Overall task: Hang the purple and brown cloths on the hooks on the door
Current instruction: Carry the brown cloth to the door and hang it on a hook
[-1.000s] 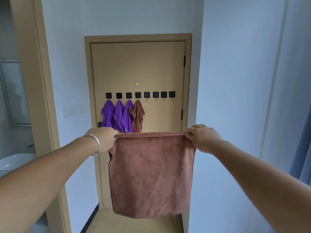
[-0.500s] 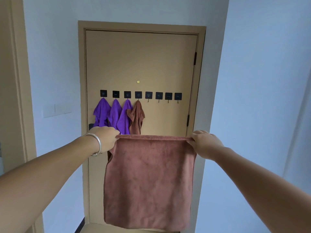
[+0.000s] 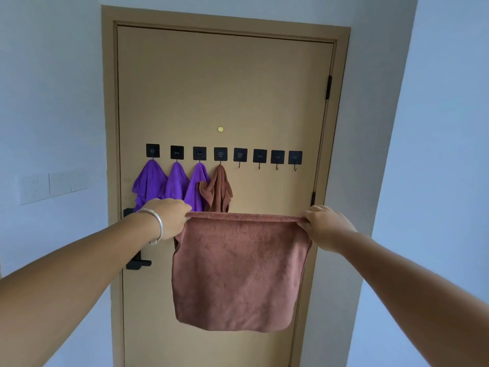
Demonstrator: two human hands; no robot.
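We held the brown cloth (image 3: 239, 274) stretched flat before the door (image 3: 222, 88), our left hand (image 3: 169, 217) pinching its top left corner in a closed grip, our right hand (image 3: 324, 225) gripping the top right. Behind it three purple cloths (image 3: 176, 182) and another brown one (image 3: 218, 188) hung on the leftmost hooks (image 3: 277, 157); four hooks stood bare.

White wall switch plate (image 3: 53, 185) left of black door handle (image 3: 137, 263)
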